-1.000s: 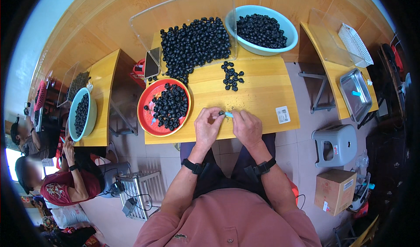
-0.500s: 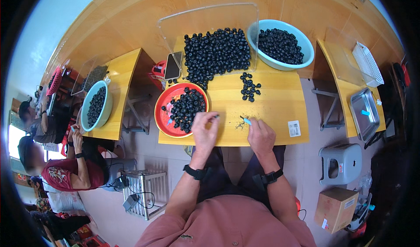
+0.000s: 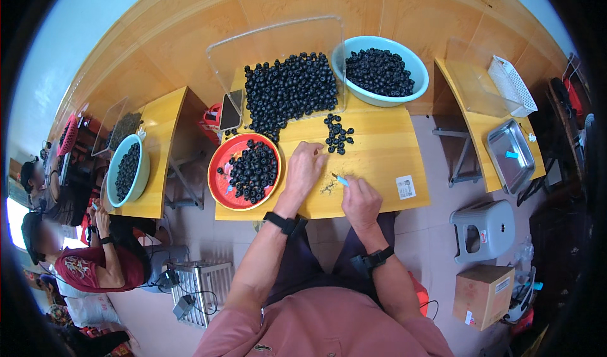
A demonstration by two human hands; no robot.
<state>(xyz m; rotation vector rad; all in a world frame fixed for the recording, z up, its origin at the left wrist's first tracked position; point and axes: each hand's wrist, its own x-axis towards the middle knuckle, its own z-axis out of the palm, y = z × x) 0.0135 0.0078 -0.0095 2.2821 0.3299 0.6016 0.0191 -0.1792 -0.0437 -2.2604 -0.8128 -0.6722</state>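
My left hand [image 3: 306, 167] is over the yellow table, its loosely bent fingers reaching toward a small cluster of black, round, bead-like pieces [image 3: 340, 135]. I see no piece between those fingers, though the fingertips are partly hidden. In my closed right hand [image 3: 361, 202] is a small tool with a light-blue handle [image 3: 342, 180] and a dark tip, which points up and left. Brownish crumbs [image 3: 329, 187] lie on the wood beside that tip. Left of my left hand stands a red round tray [image 3: 217, 183] with a pale rim, holding many of the black pieces.
Behind are a large heap of black pieces [image 3: 291, 88] inside a clear guard [image 3: 278, 31] and a light-blue basin [image 3: 414, 72] of them. A phone [image 3: 232, 109] leans beside the heap. A co-worker [image 3: 95, 262] sits left. A grey stool [image 3: 484, 230] and carton [image 3: 484, 297] stand right.
My left hand has moved forward from near the red tray toward the small cluster; the dark piece at its fingertips no longer shows. My right hand keeps the blue-handled tool. The whole view has shifted slightly.
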